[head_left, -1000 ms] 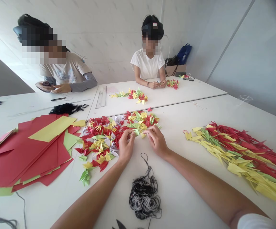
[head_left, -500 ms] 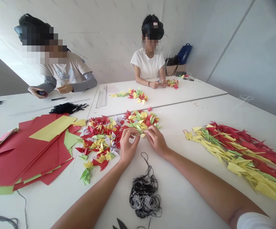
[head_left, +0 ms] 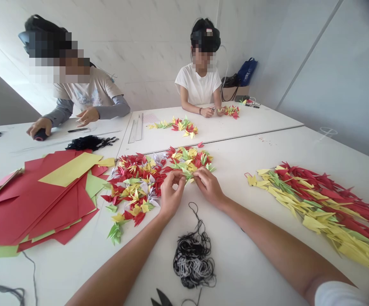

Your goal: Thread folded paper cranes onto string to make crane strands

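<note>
In the middle of the head view, my left hand (head_left: 172, 193) and my right hand (head_left: 210, 188) are close together, each with thumb and forefinger pinched. Between the fingertips is a small light-green folded paper crane (head_left: 188, 175), partly covered by the fingers. Just behind it lies a loose pile of red, yellow, green and white paper cranes (head_left: 136, 168), some close to my left hand. On the table below my wrists rests a tangled bundle of black and grey cord (head_left: 194, 260), its loop pointing toward my hands.
Scissor blades (head_left: 161, 297) show at the bottom edge. Coloured paper sheets (head_left: 44, 204) cover the left; strung paper cranes (head_left: 325, 208) lie at right. Across the table, one person (head_left: 89, 93) holds a dark spool (head_left: 40, 134); another person (head_left: 199, 85) handles cranes. Rulers (head_left: 135, 128) lie between.
My hands stay in nearly the same place, fingers shifting slightly around the paper crane. The person at left has lowered the spool to the table and moved it left.
</note>
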